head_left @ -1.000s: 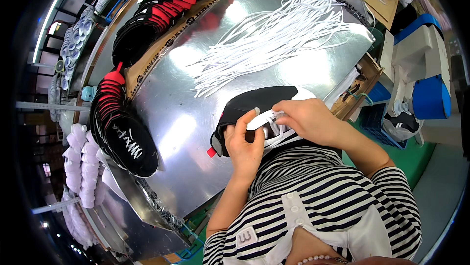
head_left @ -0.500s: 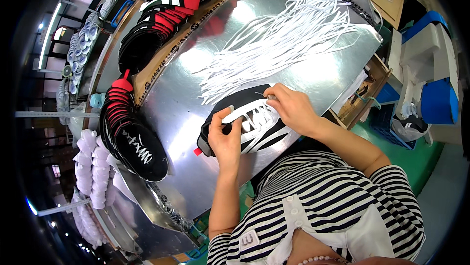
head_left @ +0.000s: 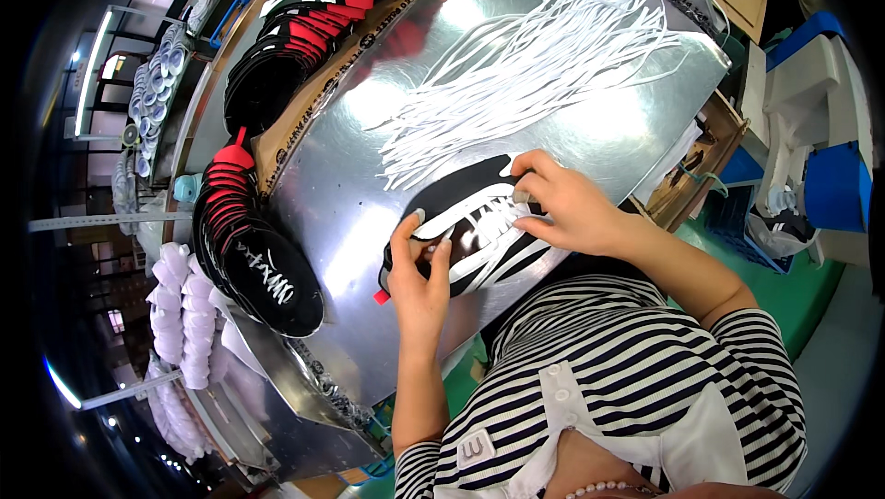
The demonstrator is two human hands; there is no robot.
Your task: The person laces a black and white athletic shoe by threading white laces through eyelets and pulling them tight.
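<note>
**Both hands on shoe upper, near edge of table**

Left hand (head_left: 420, 285) clamps the near-left end of the black upper (head_left: 470, 227): thumb on top, fingers curled over its edge, so closed on the upper. Right hand (head_left: 570, 207) sits on the far-right part of the same upper, fingertips pinched at a white lace (head_left: 487, 213) where it crosses the middle; grip closed on the lace, tho exact finger contact is partly hidden by the knuckles. Upper lies flat betw. the two hands, white stripes facing up, small red tab (head_left: 381, 296) at its near-left tip, just beside the left wrist.

Upper rests on shiny metal table (head_left: 341, 223), near its near edge, right in front of the person's striped shirt. Far of the right hand, touching distance: loose pile of white laces (head_left: 544, 57) spread across the table. Left of the table, well apart from hands: stack of black-and-red uppers (head_left: 249, 241), more of them (head_left: 295, 38) far-left. White items (head_left: 184, 315) stacked further left, too small to tell.
</note>
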